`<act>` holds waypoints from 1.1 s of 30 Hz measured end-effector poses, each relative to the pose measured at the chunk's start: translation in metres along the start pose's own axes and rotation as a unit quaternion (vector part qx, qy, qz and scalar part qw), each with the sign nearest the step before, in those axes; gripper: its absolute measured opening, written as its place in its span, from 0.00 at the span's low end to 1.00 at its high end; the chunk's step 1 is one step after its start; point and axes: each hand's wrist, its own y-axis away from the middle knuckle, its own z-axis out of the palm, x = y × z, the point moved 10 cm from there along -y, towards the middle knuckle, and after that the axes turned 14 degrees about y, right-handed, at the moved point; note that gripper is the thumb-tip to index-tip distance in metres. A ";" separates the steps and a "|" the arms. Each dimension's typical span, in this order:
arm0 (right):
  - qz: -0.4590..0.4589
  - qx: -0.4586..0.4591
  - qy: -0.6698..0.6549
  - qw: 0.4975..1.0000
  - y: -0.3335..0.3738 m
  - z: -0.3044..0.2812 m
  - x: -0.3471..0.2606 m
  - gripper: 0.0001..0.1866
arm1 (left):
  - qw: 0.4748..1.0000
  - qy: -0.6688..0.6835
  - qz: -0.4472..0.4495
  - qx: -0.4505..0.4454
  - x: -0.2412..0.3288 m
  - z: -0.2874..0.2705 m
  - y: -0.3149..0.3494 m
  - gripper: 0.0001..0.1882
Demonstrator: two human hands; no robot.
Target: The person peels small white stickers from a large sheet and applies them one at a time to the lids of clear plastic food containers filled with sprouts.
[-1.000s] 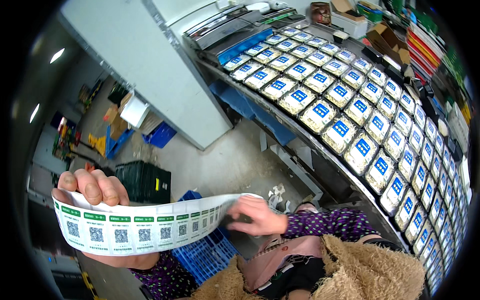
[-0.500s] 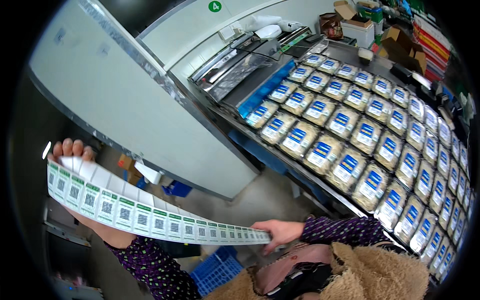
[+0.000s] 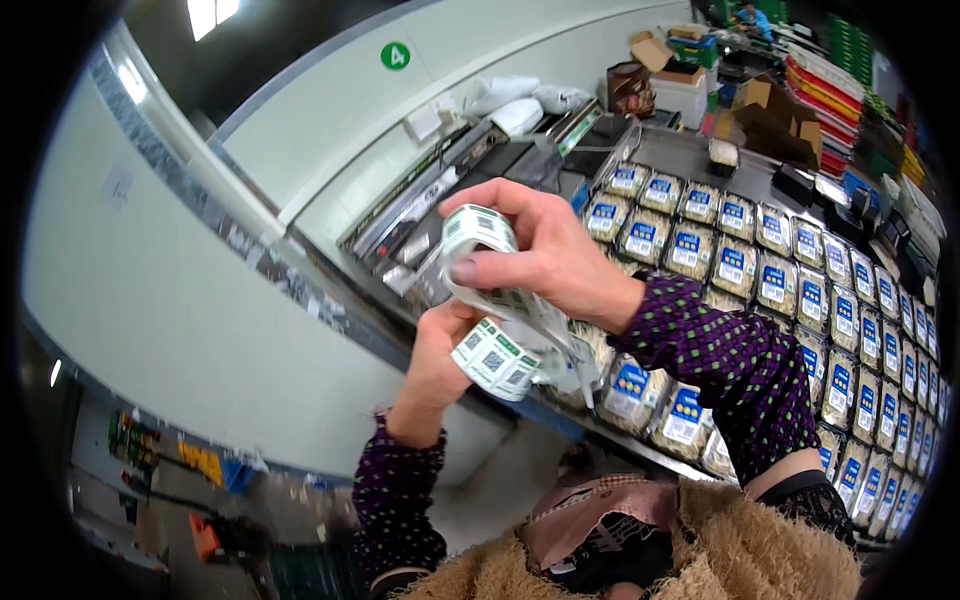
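A strip of white labels with green print and square codes (image 3: 493, 362) is bunched into loops between my two hands. My right hand (image 3: 560, 255) grips the upper loop, its thumb inside the curl and its fingers curved over the top. Just below, my left hand (image 3: 437, 355) is closed on the lower part of the strip; some of its fingers are hidden behind the labels. Beyond and beneath them, black trays of pale food under clear film (image 3: 690, 248), each with a blue-and-white label, stand in close rows on a metal table.
A sealing machine (image 3: 415, 225) stands against the wall, with white bags (image 3: 515, 115) behind it. Cardboard boxes (image 3: 775, 122) and stacked coloured crates (image 3: 825, 95) are at the far right. A pale panel (image 3: 200, 330) with a worn metal edge rises on my left. An orange-and-black cart (image 3: 207, 538) is on the floor.
The strip was stretched long between my widely spread hands; now it is gathered into loops. Both hands have come together, raised in front of the table. My view has shifted.
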 end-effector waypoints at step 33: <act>0.410 0.548 0.051 0.728 0.391 0.046 0.223 0.13 | 0.788 -0.615 -0.023 -0.016 -0.081 -0.243 -0.359 0.47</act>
